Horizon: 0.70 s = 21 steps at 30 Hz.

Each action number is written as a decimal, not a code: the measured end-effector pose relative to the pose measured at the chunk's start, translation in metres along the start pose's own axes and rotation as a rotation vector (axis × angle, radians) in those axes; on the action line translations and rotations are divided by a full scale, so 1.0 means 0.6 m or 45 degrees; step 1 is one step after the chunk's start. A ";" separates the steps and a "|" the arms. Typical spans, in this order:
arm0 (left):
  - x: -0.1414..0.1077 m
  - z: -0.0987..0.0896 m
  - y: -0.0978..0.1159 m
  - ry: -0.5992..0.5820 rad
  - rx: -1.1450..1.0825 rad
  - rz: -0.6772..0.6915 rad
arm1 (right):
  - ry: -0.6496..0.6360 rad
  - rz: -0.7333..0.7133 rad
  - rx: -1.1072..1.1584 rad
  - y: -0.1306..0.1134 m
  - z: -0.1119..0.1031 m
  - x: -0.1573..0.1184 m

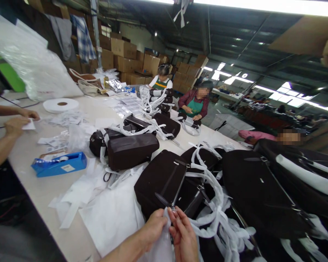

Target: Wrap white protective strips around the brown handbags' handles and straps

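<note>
A dark brown handbag (160,178) lies on the table in front of me, its handles wrapped in white tissue. At its near edge, my left hand (154,229) is closed, thumb and fingers pinching a strip of white wrapping (164,242). Close against it, my right hand (184,233) has its fingertips pressed together by the bag's metal handle fitting. What exactly those fingertips hold is too small to make out. To the right of both hands, a wrapped handle (217,203) loops over another dark bag.
More dark bags (258,189) pile up at right, with others (132,151) further back. A blue tape dispenser (60,163), a white tape roll (61,104) and white sheets (112,211) lie leftward. A co-worker's hands (16,123) hold a small white paper at left; other people sit beyond.
</note>
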<state>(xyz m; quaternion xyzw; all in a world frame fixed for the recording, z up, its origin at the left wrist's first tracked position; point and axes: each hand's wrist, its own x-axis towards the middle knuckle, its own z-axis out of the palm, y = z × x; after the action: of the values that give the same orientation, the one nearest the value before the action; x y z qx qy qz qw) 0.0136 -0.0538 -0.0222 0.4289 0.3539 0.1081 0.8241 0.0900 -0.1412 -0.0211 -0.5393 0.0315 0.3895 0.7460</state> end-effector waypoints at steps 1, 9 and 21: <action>-0.001 0.001 0.002 -0.006 0.002 -0.004 | 0.015 -0.011 0.000 0.001 -0.001 0.001; -0.003 0.006 0.009 0.002 -0.022 -0.030 | -0.008 -0.011 0.052 -0.006 0.006 -0.008; -0.002 0.002 0.005 -0.032 -0.007 0.032 | -0.057 0.025 -0.009 -0.002 -0.003 -0.006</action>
<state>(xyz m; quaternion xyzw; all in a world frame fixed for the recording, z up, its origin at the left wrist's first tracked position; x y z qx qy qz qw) 0.0139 -0.0532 -0.0187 0.4324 0.3379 0.1140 0.8282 0.0890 -0.1452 -0.0190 -0.5327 0.0188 0.4090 0.7407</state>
